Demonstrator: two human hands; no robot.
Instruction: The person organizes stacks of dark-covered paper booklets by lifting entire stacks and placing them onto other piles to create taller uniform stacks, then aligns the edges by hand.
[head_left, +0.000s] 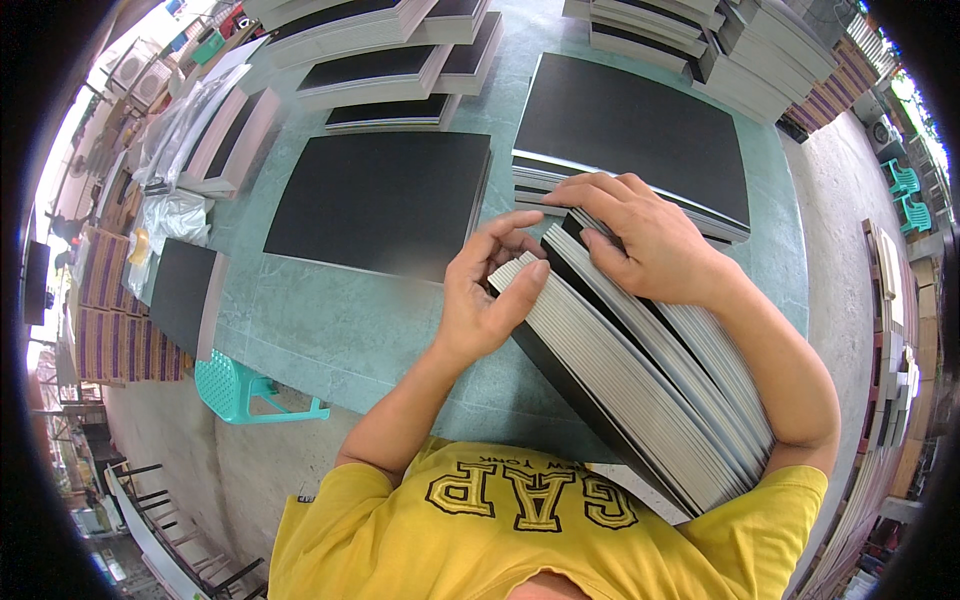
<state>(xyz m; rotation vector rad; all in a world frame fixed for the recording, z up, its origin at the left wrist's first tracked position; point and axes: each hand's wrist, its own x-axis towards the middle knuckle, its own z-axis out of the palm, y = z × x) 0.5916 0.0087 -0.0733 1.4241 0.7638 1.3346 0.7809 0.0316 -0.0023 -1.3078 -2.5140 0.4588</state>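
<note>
A thick bundle of black sheets with pale edges stands tilted on its edge between my body and the green table. Its near end rests against my yellow shirt. A narrow gap splits the bundle into two parts. My left hand grips the far corner of the left part, thumb on the pale edges and fingers curled behind. Over the far end of the right part, my right hand is closed, its fingers bent across the top and its thumb at the gap. Just beyond it lies a black stack of sheets.
Another black stack lies on the green table at left. Taller stacks stand behind, with more stacks at far right. Plastic-wrapped sheets sit on the left side. A green stool stands below the table's left edge.
</note>
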